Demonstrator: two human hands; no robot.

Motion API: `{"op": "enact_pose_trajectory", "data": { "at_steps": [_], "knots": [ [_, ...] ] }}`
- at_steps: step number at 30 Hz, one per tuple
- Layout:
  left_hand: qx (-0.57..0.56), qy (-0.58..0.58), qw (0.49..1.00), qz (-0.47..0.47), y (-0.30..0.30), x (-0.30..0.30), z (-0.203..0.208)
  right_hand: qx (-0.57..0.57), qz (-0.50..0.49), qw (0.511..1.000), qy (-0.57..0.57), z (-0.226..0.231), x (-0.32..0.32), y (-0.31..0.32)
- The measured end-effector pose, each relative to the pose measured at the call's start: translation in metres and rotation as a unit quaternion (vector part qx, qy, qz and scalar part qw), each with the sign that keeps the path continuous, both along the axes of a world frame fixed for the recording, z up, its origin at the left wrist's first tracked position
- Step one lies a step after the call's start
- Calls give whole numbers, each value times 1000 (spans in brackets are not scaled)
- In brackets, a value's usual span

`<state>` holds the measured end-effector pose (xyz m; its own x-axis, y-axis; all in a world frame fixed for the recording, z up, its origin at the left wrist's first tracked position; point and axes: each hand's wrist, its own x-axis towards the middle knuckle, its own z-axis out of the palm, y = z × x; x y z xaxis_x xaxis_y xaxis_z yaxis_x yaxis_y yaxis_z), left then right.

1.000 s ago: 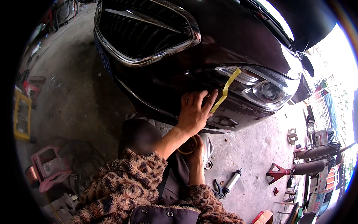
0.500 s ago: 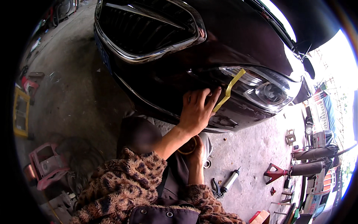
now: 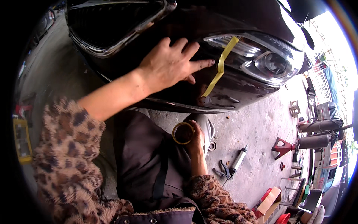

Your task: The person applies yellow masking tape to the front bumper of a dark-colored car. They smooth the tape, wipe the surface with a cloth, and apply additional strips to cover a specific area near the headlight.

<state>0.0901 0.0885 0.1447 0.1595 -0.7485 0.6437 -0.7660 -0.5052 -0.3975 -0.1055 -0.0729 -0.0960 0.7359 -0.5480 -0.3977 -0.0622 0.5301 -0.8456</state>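
Observation:
My left hand (image 3: 171, 65) is at the dark bumper (image 3: 179, 91), below the headlight (image 3: 274, 63). Its index finger is stretched out beside a yellow tape strip (image 3: 220, 69), and the other fingers are partly bent; no object shows in it. The strip runs from the headlight down across the bumper, with a kink midway. Over my right thigh, my right hand (image 3: 196, 140) grips a roll of yellow tape (image 3: 174, 136) by its side. Dark cloth shows through the roll's ring.
A caulking gun (image 3: 237, 161) lies on the concrete floor by my right sleeve, with a small ring (image 3: 212, 146) nearby. Farther right stand a red jack stand (image 3: 279, 148) and grey cylinders (image 3: 315, 141). An open cardboard box (image 3: 269, 204) sits at lower right, a yellow frame (image 3: 23, 140) at far left.
My left hand has moved up and left along the bumper, away from the strip's lower end, its index finger now stretched. The tape roll in my right hand has come into fuller view.

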Motion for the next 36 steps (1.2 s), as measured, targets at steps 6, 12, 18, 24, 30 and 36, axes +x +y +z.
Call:
{"op": "enact_pose_trajectory", "data": {
  "at_steps": [6,12,18,24,30,36],
  "knots": [
    [70,-63,996,4,19,10,21,82,-29,996,16,17,-3,1],
    [73,-83,994,-12,27,14,20,100,-16,995,0,19,0,6],
    [47,-54,997,-41,-4,6,20,91,-28,995,-10,17,-6,2],
    [-32,-13,992,-119,40,8,12,101,-4,995,-10,17,-7,2],
    [-157,159,968,-110,47,-37,-32,110,-9,993,-30,19,-8,5],
    [-213,260,931,-139,11,-59,-58,59,-31,998,-4,28,-2,14]
  ]
}}
